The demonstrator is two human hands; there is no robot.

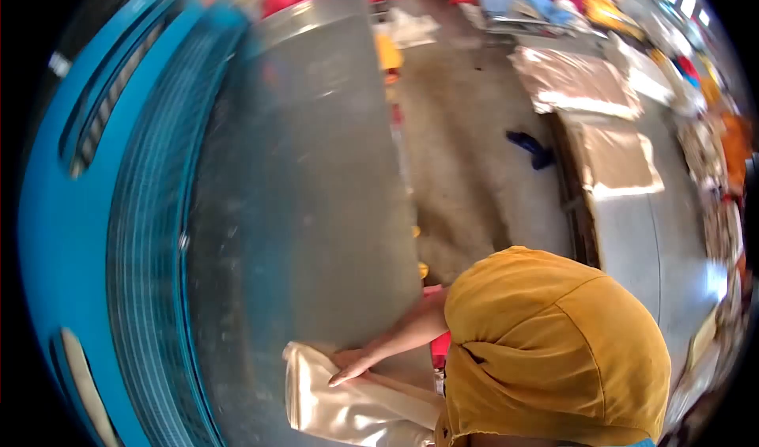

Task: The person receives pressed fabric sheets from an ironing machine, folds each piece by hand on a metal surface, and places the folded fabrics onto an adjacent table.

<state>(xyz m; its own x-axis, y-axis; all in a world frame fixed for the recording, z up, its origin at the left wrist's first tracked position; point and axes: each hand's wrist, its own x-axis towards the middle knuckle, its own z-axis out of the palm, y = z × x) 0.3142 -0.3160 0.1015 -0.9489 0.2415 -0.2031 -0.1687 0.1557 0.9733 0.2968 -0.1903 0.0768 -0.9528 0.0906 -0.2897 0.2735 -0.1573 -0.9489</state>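
Note:
Neither my left hand nor my right hand can be seen. At the lower right, a co-worker in an ochre cloth covering (pixel 557 344) leans in at the long grey metal table (pixel 332 186). The co-worker's bare arm reaches left, and that hand (pixel 353 364) lies on a folded, shiny cream cloth (pixel 336 399) near the table's lower end. The fingers point down and left over the cloth's upper layer. The rest of the cloth runs under the co-worker and out of the frame.
A blue machine (pixel 71 233) with a ribbed strip runs along the left. Shiny cream pieces (pixel 617 158) lie on a second table (pixel 632 249) at the right. Between the tables, a dark blue item (pixel 530 148) is on the floor. Coloured cloth piles (pixel 585 0) stand at the top right.

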